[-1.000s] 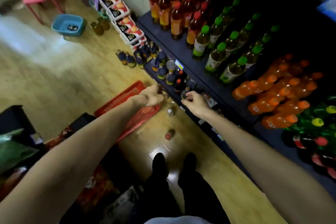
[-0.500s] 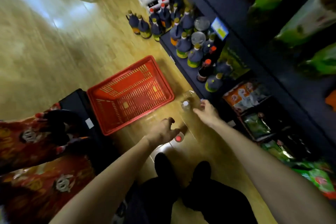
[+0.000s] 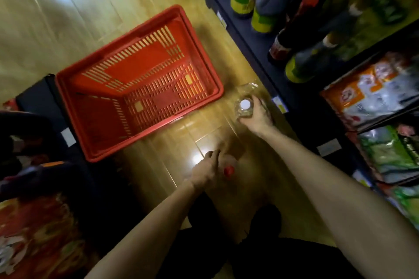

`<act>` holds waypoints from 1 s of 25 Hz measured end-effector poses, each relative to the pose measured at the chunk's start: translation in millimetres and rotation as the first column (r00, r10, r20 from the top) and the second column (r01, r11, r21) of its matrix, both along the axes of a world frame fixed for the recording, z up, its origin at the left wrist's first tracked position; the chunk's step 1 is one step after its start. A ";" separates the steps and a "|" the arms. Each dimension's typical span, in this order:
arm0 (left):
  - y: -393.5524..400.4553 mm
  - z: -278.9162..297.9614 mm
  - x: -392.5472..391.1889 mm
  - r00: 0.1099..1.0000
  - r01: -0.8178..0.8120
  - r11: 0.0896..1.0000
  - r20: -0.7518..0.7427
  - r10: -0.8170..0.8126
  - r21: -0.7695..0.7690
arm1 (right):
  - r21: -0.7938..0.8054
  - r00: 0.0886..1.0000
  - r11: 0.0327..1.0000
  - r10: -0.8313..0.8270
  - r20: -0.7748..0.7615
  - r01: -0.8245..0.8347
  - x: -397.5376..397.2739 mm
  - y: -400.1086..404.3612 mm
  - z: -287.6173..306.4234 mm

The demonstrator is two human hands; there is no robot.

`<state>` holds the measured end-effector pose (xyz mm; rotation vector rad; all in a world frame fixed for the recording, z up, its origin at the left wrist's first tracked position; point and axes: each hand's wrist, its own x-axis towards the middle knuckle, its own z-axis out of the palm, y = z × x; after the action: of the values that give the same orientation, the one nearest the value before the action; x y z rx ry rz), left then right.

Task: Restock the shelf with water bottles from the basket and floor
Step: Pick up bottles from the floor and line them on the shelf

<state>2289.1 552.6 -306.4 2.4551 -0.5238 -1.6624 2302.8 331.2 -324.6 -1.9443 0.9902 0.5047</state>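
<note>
Red plastic forms the slotted basket (image 3: 138, 84), which sits on the wooden floor (image 3: 56, 18) with nothing visible inside. Just beside its right corner, the right hand (image 3: 257, 115) grasps a clear water bottle with a white cap (image 3: 244, 104), standing upright on the floor near the dark shelf edge (image 3: 249, 41). Closer to the person's feet, the left hand (image 3: 207, 171) curls its fingers around a second clear bottle with a red cap (image 3: 229, 170). Dark sauce bottles (image 3: 267, 2) stand on the shelf.
</note>
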 end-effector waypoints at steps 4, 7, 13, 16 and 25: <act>-3.2 -36.9 -9.9 0.997 0.061 0.997 0.040 -0.059 -0.054 | 0.011 0.997 1.000 -0.023 0.070 0.022 -2.5 0.6 -34.2; -3.7 -52.2 -17.9 0.997 0.075 0.991 0.034 -0.072 -0.109 | -0.008 0.991 0.998 -0.056 0.122 0.057 -0.1 3.0 -47.1; 6.1 -54.6 -20.3 0.996 -0.079 0.979 0.026 0.085 -0.186 | -0.092 0.984 0.987 -0.123 0.130 0.136 -9.0 10.2 -45.4; 7.2 -40.2 -13.0 0.986 -0.147 0.962 0.040 0.160 -0.229 | -0.089 0.981 0.982 -0.155 0.114 0.166 -29.7 10.5 -33.4; -13.0 108.7 26.6 0.911 -0.284 0.917 0.218 0.349 -0.280 | -0.163 0.981 0.980 -0.086 0.173 0.114 -50.9 0.1 109.8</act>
<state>2315.7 539.6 -197.7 2.4302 -0.3067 -1.0854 2251.8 331.3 -214.9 -2.0395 1.0468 0.2011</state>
